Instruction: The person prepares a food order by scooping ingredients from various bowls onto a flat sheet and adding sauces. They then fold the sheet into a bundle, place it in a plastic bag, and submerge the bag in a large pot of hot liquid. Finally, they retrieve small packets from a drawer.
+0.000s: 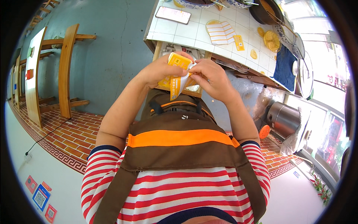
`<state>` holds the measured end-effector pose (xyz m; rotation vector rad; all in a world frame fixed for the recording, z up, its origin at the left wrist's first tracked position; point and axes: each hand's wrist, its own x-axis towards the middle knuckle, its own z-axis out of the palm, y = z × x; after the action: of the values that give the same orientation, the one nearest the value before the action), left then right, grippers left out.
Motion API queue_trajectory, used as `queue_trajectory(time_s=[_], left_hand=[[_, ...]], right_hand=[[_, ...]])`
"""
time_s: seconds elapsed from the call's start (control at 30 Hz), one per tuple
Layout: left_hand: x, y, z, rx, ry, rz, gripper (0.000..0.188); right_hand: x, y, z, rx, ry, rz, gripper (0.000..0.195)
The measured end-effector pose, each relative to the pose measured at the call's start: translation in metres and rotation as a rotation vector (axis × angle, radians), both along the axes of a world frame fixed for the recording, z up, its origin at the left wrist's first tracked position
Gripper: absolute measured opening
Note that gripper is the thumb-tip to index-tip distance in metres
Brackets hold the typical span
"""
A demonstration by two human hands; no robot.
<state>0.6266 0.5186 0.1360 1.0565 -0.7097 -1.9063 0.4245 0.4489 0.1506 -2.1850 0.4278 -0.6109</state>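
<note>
My left hand (163,70) grips a bundle of yellow printed paper sheets (179,61), its thumb pressed across the front. At the bundle's right edge, the thumb and fingers of my right hand (211,75) pinch a white-and-yellow printed strip (176,86) that hangs down from the bundle. Both hands are over an open wooden drawer (205,56) under the tiled counter. On the counter lie an unfolded sheet of white labels with yellow stripes (221,33) and a small yellow card (238,42). What else lies in the drawer is partly hidden by my hands.
On the tiled counter (195,25) are a smartphone (173,14), patterned bowls, a dark pot (267,12), a wicker basket (272,41) and a dark blue cloth (284,67). A steel barrel (282,117) stands at right. Wooden benches (67,72) stand at left.
</note>
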Motion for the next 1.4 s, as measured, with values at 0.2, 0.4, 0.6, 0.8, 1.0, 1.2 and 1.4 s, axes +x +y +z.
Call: queue_trajectory(time_s=[0.2, 0.4, 0.6, 0.8, 1.0, 1.2, 1.4], left_hand=[[0.0, -0.002, 0.01, 0.006, -0.021, -0.112, 0.045], [-0.002, -0.004, 0.004, -0.002, 0.049, -0.139, 0.045], [-0.006, -0.005, 0.002, 0.059, 0.206, -0.135, 0.043], [-0.012, -0.004, 0.0, 0.087, 0.3, -0.093, 0.044], [-0.02, -0.003, -0.002, 0.092, 0.416, -0.066, 0.046], [-0.025, -0.002, 0.003, 0.119, 0.404, -0.015, 0.046], [-0.023, -0.003, 0.014, 0.016, 0.209, 0.033, 0.048]], right_hand=[[-0.004, -0.006, 0.008, -0.169, -0.023, 0.109, 0.011], [-0.009, -0.005, 0.009, -0.299, -0.053, 0.15, 0.018], [-0.015, -0.002, 0.013, -0.551, -0.079, 0.16, 0.026], [-0.017, -0.002, 0.015, -0.679, -0.164, 0.106, 0.025], [-0.022, 0.002, 0.015, -0.697, -0.247, 0.058, 0.02], [-0.026, 0.001, 0.007, -0.516, -0.251, -0.002, 0.02], [-0.033, 0.016, 0.024, 0.265, 0.005, -0.208, 0.019]])
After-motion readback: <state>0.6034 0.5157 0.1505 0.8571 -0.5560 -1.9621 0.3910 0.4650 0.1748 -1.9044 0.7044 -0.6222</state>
